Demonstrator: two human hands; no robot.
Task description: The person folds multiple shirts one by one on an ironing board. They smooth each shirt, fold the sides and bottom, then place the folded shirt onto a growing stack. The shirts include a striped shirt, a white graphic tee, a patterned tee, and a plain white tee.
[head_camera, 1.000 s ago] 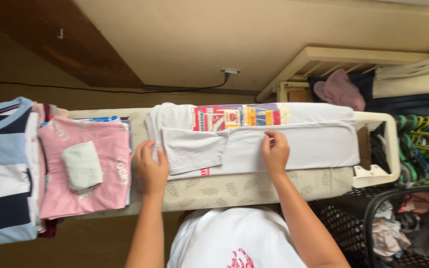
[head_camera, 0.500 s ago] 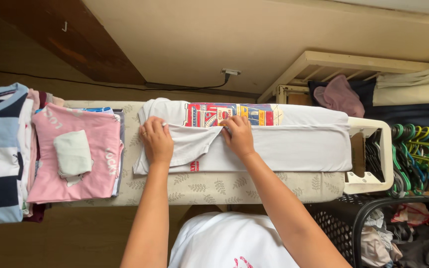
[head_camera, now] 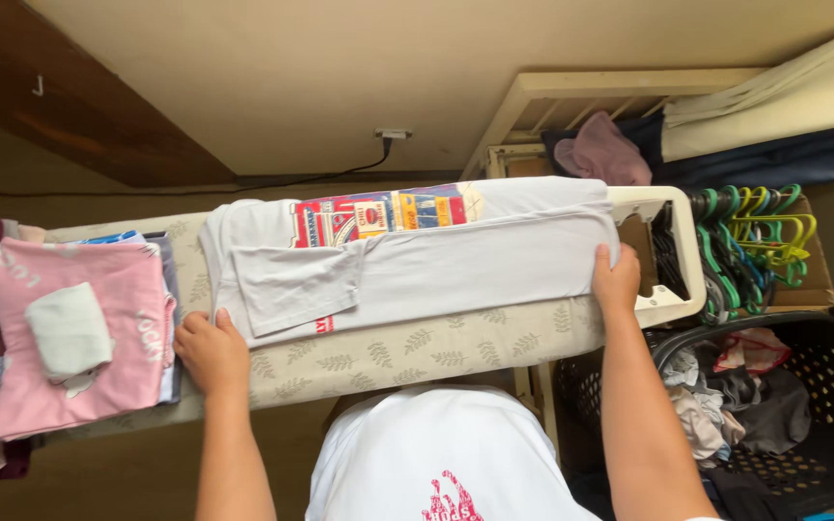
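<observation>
A white T-shirt (head_camera: 475, 275) with a colourful print strip lies folded lengthwise on the leaf-patterned ironing board (head_camera: 417, 347), one sleeve turned over its front. My left hand (head_camera: 209, 349) is curled at the shirt's near-left corner, by the shoulder end. At the hem end, beside the board's white iron rest (head_camera: 673, 304), my right hand (head_camera: 615, 280) grips the right edge of the shirt. Both arms are spread wide across the board.
A stack of folded clothes topped by a pink shirt (head_camera: 98, 357) and a small pale folded cloth (head_camera: 68, 330) sits on the board's left end. A black laundry basket (head_camera: 822, 386) of clothes stands at lower right, green hangers (head_camera: 760, 236) above it.
My hands have left the sleeve area. The right hand slid far right to the hem and the left dropped to the near-left corner. The view shifted, so the board sits further left.
</observation>
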